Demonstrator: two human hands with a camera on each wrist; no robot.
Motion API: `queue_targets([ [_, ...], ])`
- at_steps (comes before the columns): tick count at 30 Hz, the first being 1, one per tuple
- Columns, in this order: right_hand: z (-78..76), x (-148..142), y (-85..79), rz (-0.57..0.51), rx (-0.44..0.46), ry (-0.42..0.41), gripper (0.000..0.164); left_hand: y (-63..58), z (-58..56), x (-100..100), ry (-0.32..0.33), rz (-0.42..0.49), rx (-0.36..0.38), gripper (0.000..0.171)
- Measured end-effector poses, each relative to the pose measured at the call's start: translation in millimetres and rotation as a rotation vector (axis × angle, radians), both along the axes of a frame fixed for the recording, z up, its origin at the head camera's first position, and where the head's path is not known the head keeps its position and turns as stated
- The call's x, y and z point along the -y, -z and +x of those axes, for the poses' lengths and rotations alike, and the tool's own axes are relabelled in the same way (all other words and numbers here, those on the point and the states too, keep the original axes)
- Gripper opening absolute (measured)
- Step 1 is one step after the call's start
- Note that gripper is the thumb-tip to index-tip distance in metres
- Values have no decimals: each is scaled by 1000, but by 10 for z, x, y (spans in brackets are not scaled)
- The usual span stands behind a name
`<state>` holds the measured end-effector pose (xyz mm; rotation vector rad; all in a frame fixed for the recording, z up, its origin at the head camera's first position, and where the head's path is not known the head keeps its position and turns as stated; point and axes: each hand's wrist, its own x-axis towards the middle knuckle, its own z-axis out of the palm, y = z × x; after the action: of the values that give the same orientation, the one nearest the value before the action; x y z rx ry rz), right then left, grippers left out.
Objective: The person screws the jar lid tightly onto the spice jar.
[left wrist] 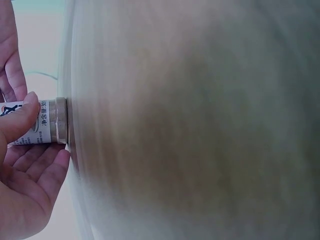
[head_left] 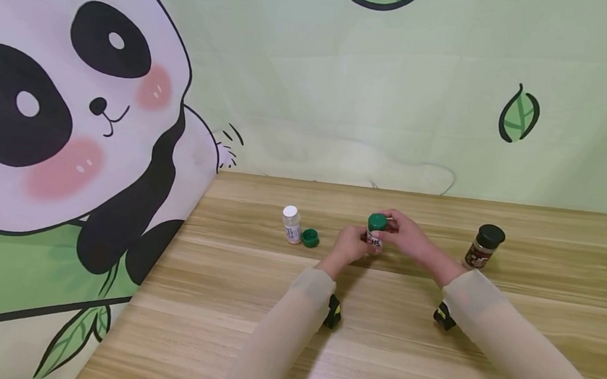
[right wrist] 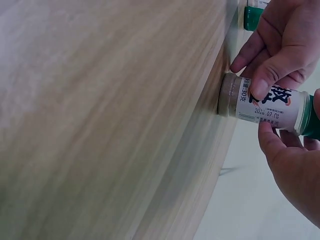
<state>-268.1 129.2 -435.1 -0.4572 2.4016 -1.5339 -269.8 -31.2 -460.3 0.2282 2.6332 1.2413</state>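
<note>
A small spice jar [head_left: 374,240] with a white label and a green cap [head_left: 378,221] stands upright between both hands. My left hand [head_left: 349,245] grips its lower body, with the thumb [right wrist: 261,89] across the label in the right wrist view. From the other side my right hand [head_left: 407,236] holds the upper part, its fingers at the label's edge and round the green cap. In the left wrist view the jar's clear base [left wrist: 61,120] is right at the tabletop, and the cap lies outside the picture.
Left of the hands stand a white-capped bottle [head_left: 292,225] and a loose green cap [head_left: 310,238] on the wooden table [head_left: 220,290]. A black-lidded jar [head_left: 482,249] is to the right, close to the right forearm. Behind the table hangs a panda-print backdrop [head_left: 317,83].
</note>
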Motion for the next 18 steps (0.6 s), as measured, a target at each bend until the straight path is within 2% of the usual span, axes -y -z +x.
queue_targets([
  [18, 7, 34, 54, 29, 9, 62, 50, 1, 10, -5, -16, 41, -8, 22],
])
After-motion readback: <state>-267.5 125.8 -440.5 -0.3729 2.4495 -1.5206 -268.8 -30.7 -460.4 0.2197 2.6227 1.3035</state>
